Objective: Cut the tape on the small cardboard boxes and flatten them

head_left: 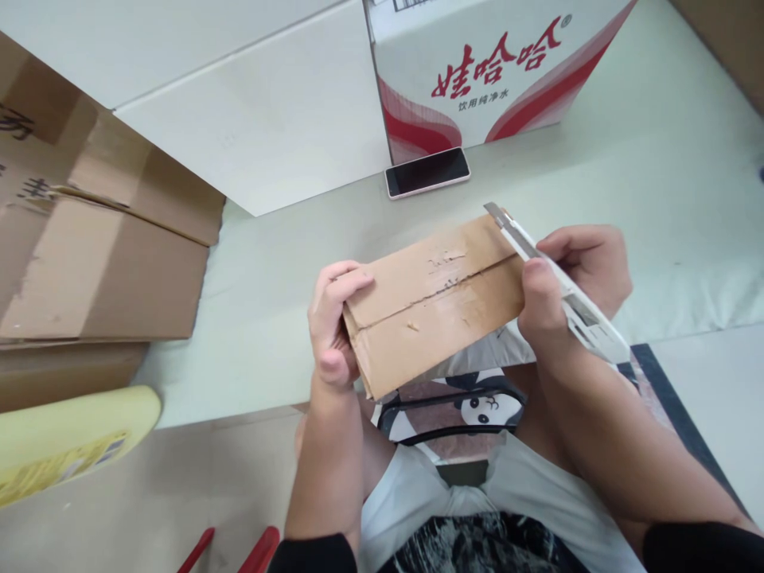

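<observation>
A small brown cardboard box (438,298) is held tilted above my lap and the table's front edge, its middle seam facing up. My left hand (337,318) grips the box's left end, with the fingers over the top and the thumb below. In my right hand (570,270) is a white utility knife (573,298), pinched between thumb and fingers. Its blade points up and left, close to the box's far right corner. Whether the blade touches the box I cannot tell. Rough torn marks show along the seam.
A phone (428,173) lies on the pale green tablecloth (263,318) before a white and red carton (495,79). A large white box (256,119) stands at the back left. Brown cartons (137,270) and a yellow container (77,438) are at left. A panda-print bag (454,410) sits below.
</observation>
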Demonstrator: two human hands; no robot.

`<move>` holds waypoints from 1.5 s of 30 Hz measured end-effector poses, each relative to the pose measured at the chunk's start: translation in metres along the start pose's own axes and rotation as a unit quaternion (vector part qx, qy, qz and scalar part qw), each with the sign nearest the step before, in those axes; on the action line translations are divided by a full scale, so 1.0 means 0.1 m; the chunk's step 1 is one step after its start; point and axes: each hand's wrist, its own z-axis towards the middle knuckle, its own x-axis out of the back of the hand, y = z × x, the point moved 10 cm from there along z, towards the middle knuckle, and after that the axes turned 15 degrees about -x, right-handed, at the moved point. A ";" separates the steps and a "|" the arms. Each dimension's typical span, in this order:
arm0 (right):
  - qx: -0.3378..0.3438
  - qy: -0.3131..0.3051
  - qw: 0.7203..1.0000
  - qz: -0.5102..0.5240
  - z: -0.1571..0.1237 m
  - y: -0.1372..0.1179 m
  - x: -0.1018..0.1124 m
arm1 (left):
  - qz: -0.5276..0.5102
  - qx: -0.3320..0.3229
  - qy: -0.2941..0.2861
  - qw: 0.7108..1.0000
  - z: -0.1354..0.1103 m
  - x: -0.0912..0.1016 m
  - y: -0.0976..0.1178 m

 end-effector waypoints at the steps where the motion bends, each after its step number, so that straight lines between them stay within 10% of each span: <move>1: 0.001 0.000 1.000 0.002 0.00 0.00 0.00 | -0.014 -0.003 0.004 1.000 0.00 -0.01 0.00; 45: 0.032 -0.028 0.999 0.000 -0.04 -0.07 -0.06 | -0.041 0.062 0.045 0.996 -0.01 0.00 -0.12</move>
